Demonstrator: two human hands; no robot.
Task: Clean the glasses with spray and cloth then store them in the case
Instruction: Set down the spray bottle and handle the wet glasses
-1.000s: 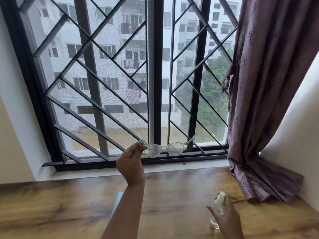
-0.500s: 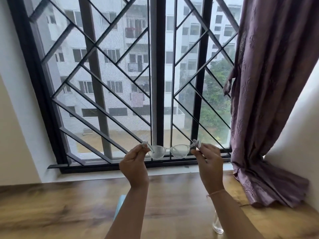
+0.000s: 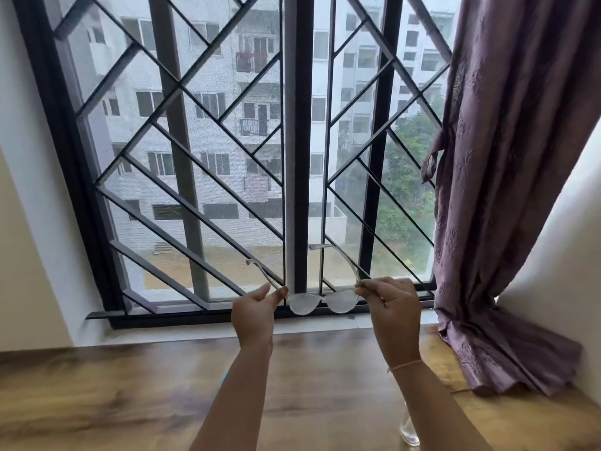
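Note:
I hold clear-framed glasses (image 3: 320, 302) up in front of the window, lenses hanging down and both temple arms unfolded, pointing up and away from me. My left hand (image 3: 253, 315) pinches the left hinge end. My right hand (image 3: 392, 305) pinches the right hinge end. The clear spray bottle (image 3: 408, 431) stands on the wooden table, mostly hidden behind my right forearm. A sliver of a light blue item (image 3: 224, 375) shows beside my left forearm; I cannot tell what it is.
The wooden table (image 3: 113, 402) runs up to a white sill below a black-grilled window (image 3: 299, 157). A purple curtain (image 3: 507, 190) hangs at the right and bunches onto the table's far right corner.
My right hand left the spray bottle on the table and rose to take the right end of the glasses. The temple arms have swung open and now point upward.

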